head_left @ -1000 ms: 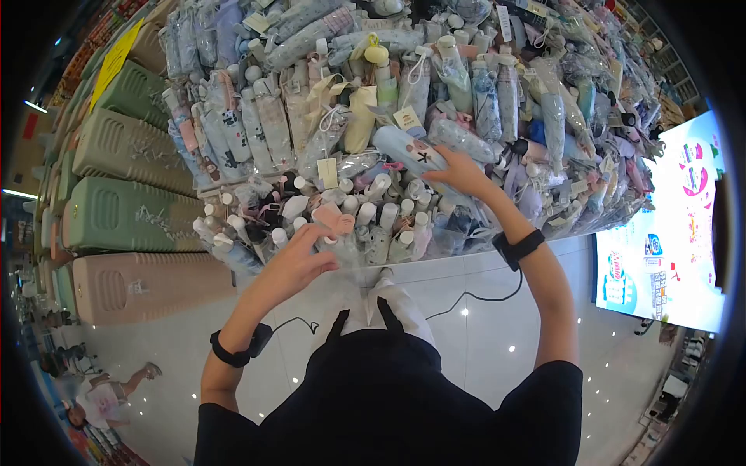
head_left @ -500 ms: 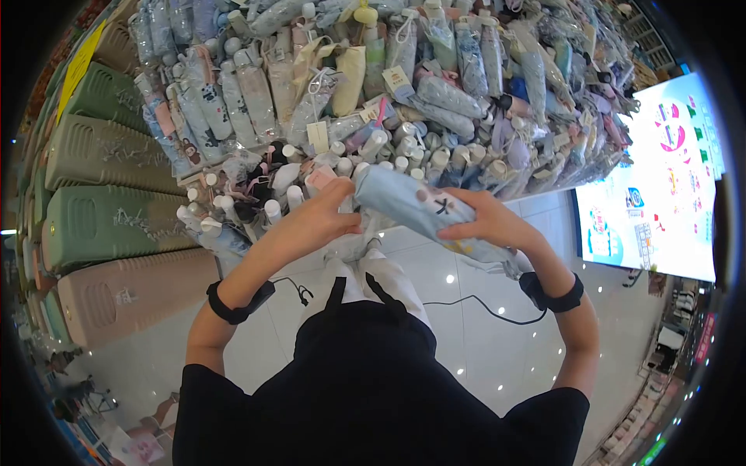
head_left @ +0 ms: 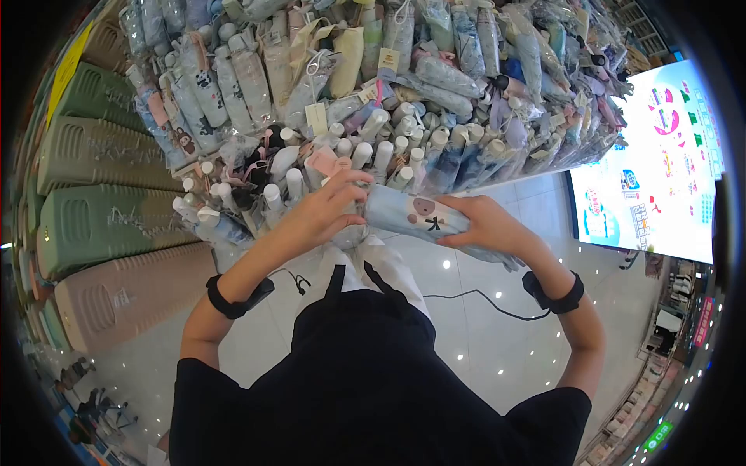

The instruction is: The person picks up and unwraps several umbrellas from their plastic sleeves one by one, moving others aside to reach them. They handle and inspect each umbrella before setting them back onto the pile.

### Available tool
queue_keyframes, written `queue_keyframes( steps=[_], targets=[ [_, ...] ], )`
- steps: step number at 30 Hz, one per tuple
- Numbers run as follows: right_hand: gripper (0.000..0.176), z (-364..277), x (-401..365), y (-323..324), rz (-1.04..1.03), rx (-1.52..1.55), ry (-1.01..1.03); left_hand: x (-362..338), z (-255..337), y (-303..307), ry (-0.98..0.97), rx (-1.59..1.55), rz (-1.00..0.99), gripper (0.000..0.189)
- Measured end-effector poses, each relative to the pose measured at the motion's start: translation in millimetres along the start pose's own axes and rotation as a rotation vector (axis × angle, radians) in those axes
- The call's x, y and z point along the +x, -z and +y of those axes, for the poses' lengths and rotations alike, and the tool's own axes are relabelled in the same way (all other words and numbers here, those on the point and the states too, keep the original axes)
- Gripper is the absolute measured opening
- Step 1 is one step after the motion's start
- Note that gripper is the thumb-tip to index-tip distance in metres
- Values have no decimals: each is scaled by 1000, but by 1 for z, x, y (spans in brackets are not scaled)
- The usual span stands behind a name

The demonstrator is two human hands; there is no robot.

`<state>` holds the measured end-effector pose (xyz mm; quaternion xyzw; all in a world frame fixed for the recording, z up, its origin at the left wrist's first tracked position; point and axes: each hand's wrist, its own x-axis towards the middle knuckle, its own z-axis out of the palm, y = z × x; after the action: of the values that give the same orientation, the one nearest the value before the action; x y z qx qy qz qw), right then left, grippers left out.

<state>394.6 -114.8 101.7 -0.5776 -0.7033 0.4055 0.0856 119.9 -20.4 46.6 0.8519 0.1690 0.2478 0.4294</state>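
A light blue folded umbrella [head_left: 400, 213] with a bear-face print lies across both hands in front of my body, tilted down to the right. My right hand [head_left: 482, 221] is closed round its right half, thumb on the near side. At the umbrella's left end is my left hand [head_left: 330, 210], with curled fingertips and thumb at its edge; the handle end is hidden behind them. Just beyond my hands stand several packed umbrellas with white handle ends [head_left: 383, 155]. A pink tag [head_left: 320, 161] shows above my left fingers.
A display heap of plastic-wrapped folded umbrellas [head_left: 295, 101] fills the far side. Ridged green and beige plastic cases [head_left: 116, 225] stand on the left. A bright screen [head_left: 653, 171] is at the right. A black cable [head_left: 482, 299] crosses the tiled floor [head_left: 466, 349].
The umbrella has turned closer to level, with its left end lower and more of the bear print facing up. My left fingers have spread a little and moved to that end.
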Motion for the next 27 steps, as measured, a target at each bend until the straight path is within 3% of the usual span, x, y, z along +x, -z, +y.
queue_keyframes(
  steps=[4, 7, 10, 13, 22, 25, 27],
  targets=[
    [59, -3, 4, -12, -14, -16, 13, -16, -13, -10, 206, -285, 123, 40],
    [60, 3, 5, -23, -47, -43, -12, -33, -23, -17, 432, -228, 14, 40],
    [61, 10, 6, -31, -44, -44, 40, -40, -27, -22, 697, -440, -217, 44],
    [62, 13, 5, -36, -11, -81, 87, -48, -30, -35, 687, -816, -93, 45],
    [67, 7, 5, -29, 75, -404, 193, -32, -23, -29, 742, -1011, 7, 43],
    [69, 1, 8, -30, 15, -486, 289, -15, -18, -33, 605, -894, -28, 37],
    [70, 1, 10, -40, 1, -447, 342, -2, -9, -33, 604, -1098, -40, 35]
  ],
)
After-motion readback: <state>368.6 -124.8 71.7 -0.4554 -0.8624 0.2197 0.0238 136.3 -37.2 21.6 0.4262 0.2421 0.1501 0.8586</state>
